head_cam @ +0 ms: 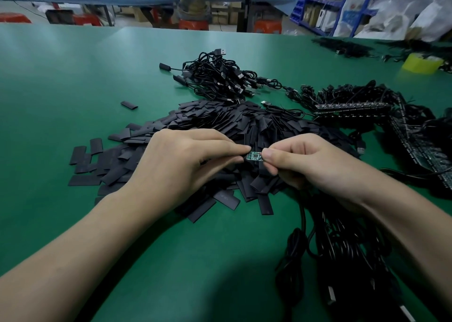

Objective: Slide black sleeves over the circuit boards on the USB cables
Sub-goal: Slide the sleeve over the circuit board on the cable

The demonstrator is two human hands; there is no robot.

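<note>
Hand position over the sleeve pile, head view. Your left hand [181, 160] and right hand [315, 160] meet above the pile of black sleeves [220, 123] on the green table [73, 77]. One small green circuit board [254, 156] is held between them. Its long axis runs left to right across the view, roughly level, so each hand has one end directly at its fingertips and neither is nearer.

Your left fingertips [244, 148] are closed narrow on the left end. Your right thumb [267, 154] and forefinger pinch the right end, with the other fingers curled beneath. A dark edge shows at the left fingertips (possibly the mouth of a sleeve, but too small to tell).

The board's green face is bare between the two pinches, so the sleeve is judged not yet drawn over it. The coming move turns on that axis. Any sleeve must travel lengthwise along the board, probably from the left end toward the right, while your right hand keeps the board in line.

Loose black cables [342, 248] lie at lower right, and this board's lead probably runs down to them. A bundle of cables [220, 77] lies beyond the pile.
</note>
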